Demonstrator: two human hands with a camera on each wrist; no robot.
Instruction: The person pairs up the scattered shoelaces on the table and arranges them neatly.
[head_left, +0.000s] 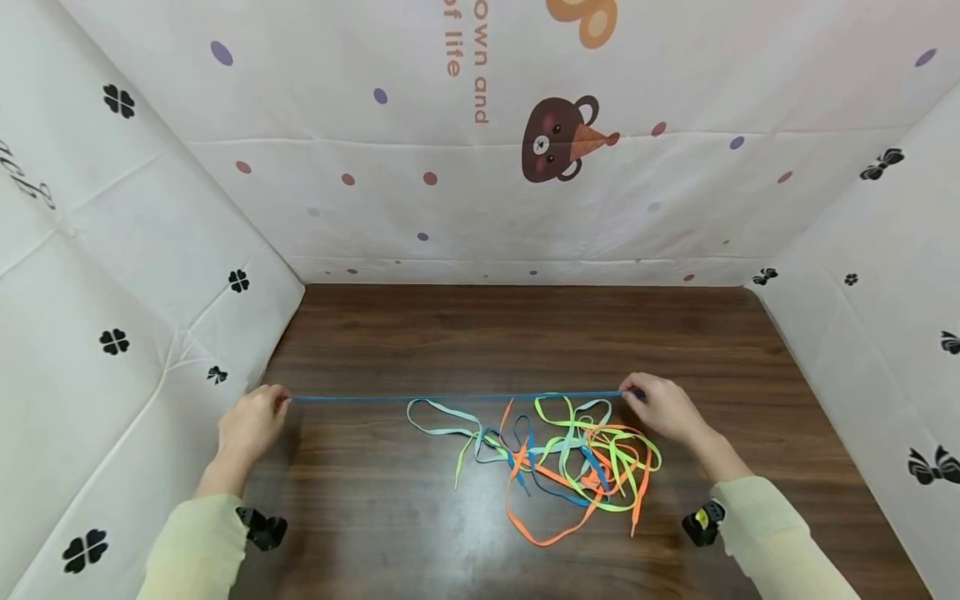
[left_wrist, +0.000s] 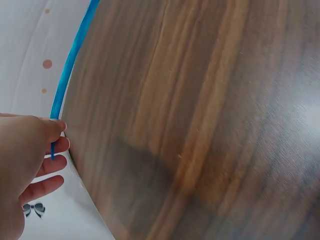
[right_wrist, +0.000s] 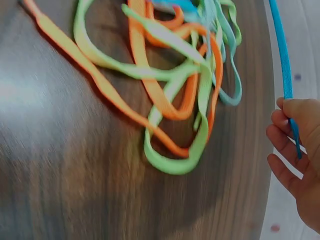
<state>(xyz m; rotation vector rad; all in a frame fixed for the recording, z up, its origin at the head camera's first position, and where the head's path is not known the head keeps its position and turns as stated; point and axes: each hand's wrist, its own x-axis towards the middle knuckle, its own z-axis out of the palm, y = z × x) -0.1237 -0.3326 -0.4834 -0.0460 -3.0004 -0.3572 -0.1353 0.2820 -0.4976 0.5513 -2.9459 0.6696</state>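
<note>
A blue shoelace (head_left: 450,397) is stretched straight from side to side between my two hands. My left hand (head_left: 253,423) pinches one end between thumb and forefinger; in the left wrist view the short tip of the blue shoelace (left_wrist: 75,47) pokes out below the thumb. At the other end my right hand (head_left: 666,407) pinches it the same way, with a tail hanging past the fingers in the right wrist view. Just below the taut lace lies a loose tangle of shoelaces, with orange (head_left: 546,543), yellow-green (head_left: 654,454), pale teal (head_left: 442,431) and darker blue ones.
The tangle sits on a dark brown wooden table (head_left: 375,517), right of its middle. White printed cloth walls (head_left: 450,208) stand at the back and on both sides. A small black camera (head_left: 262,529) is on my left wrist, another (head_left: 703,523) on my right.
</note>
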